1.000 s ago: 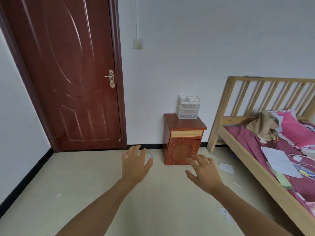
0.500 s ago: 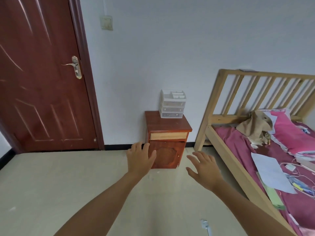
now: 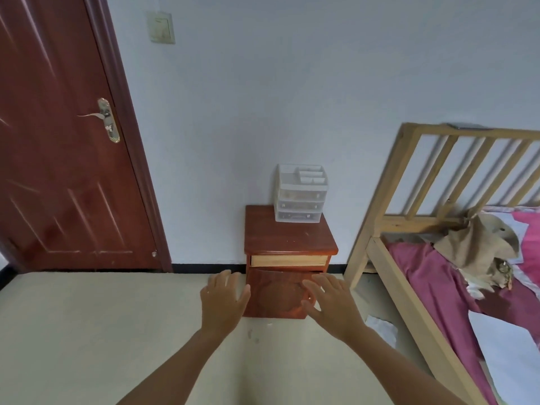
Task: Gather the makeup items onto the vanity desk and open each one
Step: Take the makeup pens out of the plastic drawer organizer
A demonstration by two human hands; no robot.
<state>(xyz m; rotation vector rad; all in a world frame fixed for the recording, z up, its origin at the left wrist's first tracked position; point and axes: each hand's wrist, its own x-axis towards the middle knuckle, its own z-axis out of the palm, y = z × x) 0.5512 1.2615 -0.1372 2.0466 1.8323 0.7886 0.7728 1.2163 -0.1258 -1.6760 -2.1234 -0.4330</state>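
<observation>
A clear plastic drawer organiser (image 3: 301, 197) stands at the back right of a small red-brown nightstand (image 3: 287, 238) against the white wall. What its drawers hold is too small to tell. Both arms stretch forward over the floor. My left hand (image 3: 223, 302) is empty with fingers spread, in front of the nightstand's lower left corner. My right hand (image 3: 330, 302) is also empty and spread, in front of the nightstand's cabinet door. No vanity desk is in view.
A dark red door (image 3: 58, 135) with a brass handle (image 3: 105, 119) fills the left. A wooden bed frame (image 3: 432, 229) with a purple sheet, a tan cloth (image 3: 479, 244) and white papers stands on the right. Pale floor (image 3: 87, 331) lies ahead, with a paper scrap (image 3: 380, 325).
The view has moved closer to the nightstand, which now sits straight ahead. Both hands stay spread and empty, now overlapping its lower front.
</observation>
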